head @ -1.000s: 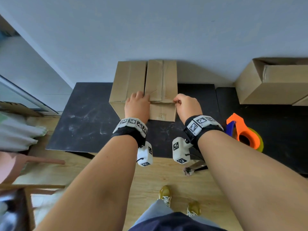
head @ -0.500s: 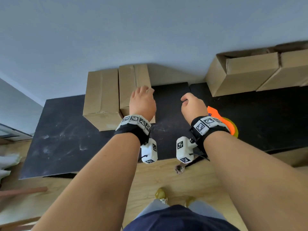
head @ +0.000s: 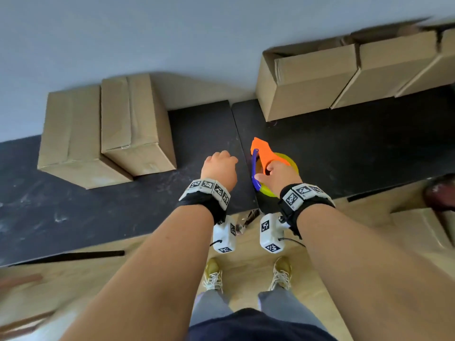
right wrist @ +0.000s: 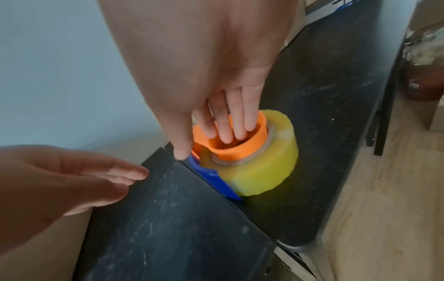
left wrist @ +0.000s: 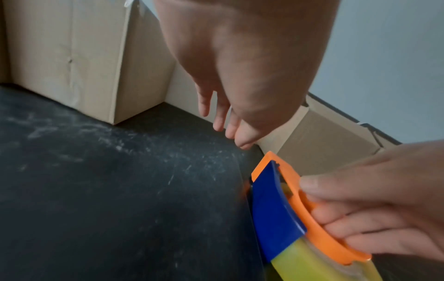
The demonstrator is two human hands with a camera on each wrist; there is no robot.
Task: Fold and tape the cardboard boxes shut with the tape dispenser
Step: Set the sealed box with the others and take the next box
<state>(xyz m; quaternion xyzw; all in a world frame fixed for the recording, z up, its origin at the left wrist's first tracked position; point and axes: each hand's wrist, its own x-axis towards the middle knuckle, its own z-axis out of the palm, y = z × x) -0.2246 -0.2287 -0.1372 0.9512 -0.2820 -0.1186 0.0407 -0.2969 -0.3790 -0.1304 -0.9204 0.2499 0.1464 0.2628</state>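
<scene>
An orange and blue tape dispenser (head: 264, 156) carrying a yellow roll of tape (right wrist: 264, 161) is lying on a black table (head: 344, 148), near its front edge. The person's right hand (head: 278, 174) is reaching into it, fingers (right wrist: 236, 121) dipping inside the orange core, thumb outside by the blue part. The left hand (head: 218, 168) is hovering just to its left, fingers loosely bent, holding nothing. Two closed cardboard boxes (head: 103, 129) are sitting at far left, open boxes (head: 320, 75) at far right, against the wall
</scene>
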